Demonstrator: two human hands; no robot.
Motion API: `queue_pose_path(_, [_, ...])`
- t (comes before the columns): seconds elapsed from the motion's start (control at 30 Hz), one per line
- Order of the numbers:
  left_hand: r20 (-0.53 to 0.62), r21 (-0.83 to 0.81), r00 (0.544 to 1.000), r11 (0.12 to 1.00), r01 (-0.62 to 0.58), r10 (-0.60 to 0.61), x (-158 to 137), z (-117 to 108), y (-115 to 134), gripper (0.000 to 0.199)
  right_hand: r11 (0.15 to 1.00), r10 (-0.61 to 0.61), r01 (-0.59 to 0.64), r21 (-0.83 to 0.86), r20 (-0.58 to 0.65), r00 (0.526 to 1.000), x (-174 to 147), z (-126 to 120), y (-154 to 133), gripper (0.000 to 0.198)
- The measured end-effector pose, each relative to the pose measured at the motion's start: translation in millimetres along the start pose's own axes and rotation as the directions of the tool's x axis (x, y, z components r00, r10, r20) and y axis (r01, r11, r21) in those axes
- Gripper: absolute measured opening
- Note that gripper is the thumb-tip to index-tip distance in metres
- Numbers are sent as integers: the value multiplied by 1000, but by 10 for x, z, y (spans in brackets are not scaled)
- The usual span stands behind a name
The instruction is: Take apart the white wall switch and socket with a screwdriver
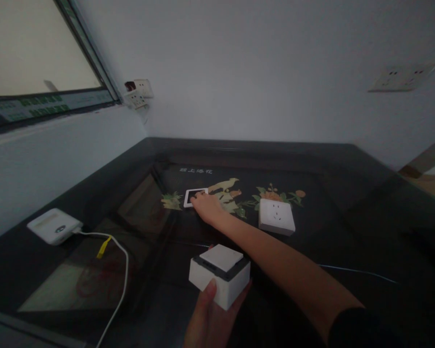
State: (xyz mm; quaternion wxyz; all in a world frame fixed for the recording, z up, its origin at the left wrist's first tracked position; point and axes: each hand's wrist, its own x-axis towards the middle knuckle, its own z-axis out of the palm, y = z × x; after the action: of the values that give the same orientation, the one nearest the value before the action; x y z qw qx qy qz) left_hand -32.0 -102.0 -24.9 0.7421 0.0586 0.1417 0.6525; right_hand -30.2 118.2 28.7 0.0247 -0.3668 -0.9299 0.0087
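Reaching to the desk's (348, 193) far middle, right hand (207, 208) with fingers laid on a small white frame (192, 197), grip not closed. Cradling a white switch box (220, 274) at the near edge, left hand (208, 319) clasped under it. Judged step: picking up the frame; next calls for pinching its thin edge.

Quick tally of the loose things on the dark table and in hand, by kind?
White switch box, in left hand: 1
White socket plate: 1
White frame under right hand: 1
White device with cable: 1
Total: 4
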Motion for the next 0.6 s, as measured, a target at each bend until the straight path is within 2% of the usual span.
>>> queue_pose_path(0.3, [28,-33,1000,999,-1,2,7,26,-7,63,997,-37,35,62,22,999,-330,-6,89,35])
queue_pose_path(0.4, [6,-6,1000,1000,0,0,10,54,-2,63,993,-47,48,112,-13,999,-411,-69,99,35])
queue_pose_path(0.47, [-12,9,1000,1000,-13,13,10,67,-5,61,988,-14,23,152,-62,998,-419,-129,104,35])
queue_pose_path(0.6, [-49,32,999,999,-3,5,13,83,-1,67,965,134,-103,240,-119,984,-327,-174,163,36])
